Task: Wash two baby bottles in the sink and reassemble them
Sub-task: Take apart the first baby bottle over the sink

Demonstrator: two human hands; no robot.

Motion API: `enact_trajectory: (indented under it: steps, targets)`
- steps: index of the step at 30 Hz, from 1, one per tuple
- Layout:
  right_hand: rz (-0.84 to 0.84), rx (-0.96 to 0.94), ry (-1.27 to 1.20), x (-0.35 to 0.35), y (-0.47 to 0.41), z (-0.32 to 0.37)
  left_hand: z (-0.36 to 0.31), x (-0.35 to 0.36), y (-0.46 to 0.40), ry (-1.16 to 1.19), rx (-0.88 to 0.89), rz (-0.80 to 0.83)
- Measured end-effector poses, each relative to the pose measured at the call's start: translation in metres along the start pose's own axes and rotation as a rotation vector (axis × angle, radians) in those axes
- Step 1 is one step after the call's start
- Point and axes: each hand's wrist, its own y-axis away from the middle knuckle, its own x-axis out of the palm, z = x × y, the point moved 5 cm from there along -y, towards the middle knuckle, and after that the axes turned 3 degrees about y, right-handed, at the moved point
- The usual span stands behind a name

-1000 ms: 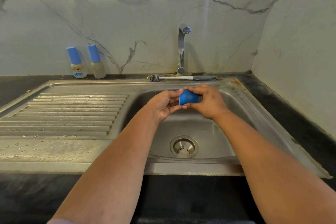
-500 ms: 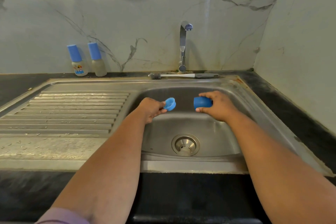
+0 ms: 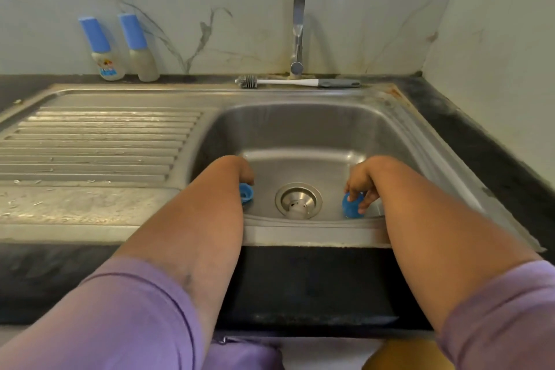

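Both hands low in sink (image 3: 300, 129): right hand (image 3: 362, 182) pinches cap (image 3: 352, 207); left hand (image 3: 240, 171) at ring (image 3: 245, 192), grip hidden.

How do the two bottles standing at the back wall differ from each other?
The left bottle has a colourful printed label on its body; the right bottle looks plain and cloudy. The left bottle stands nearer the counter's left end, the right bottle nearer the tap. Shared: both are upright on the dark counter with tall blue caps on, touched by neither hand.
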Motion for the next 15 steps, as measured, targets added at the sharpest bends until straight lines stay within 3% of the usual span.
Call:
enact_trajectory:
  steps: [2,4,6,7,9,12,15]
  targets:
    - [0.011,0.020,-0.009,0.003,0.025,0.011,0.000,0.000,-0.003,-0.041,-0.023,0.012]
    - [-0.134,-0.038,0.167,-0.002,0.064,0.033,-0.005,-0.006,-0.004,-0.038,-0.002,-0.023]
    - [-0.361,-0.227,0.428,-0.002,0.105,0.064,-0.016,-0.013,0.001,-0.035,0.074,-0.089]
    - [-0.388,-0.328,0.436,0.003,0.115,0.078,-0.020,-0.016,0.002,-0.041,0.103,-0.102]
    - [-0.256,-0.469,0.288,0.022,0.122,0.097,-0.027,-0.018,0.005,-0.050,0.123,-0.122]
    - [-0.033,-0.427,0.190,0.047,0.116,0.105,-0.029,-0.023,-0.001,-0.048,0.141,-0.189]
    - [-0.011,-0.382,0.149,0.049,0.103,0.103,-0.030,-0.033,-0.004,-0.027,0.191,-0.320]
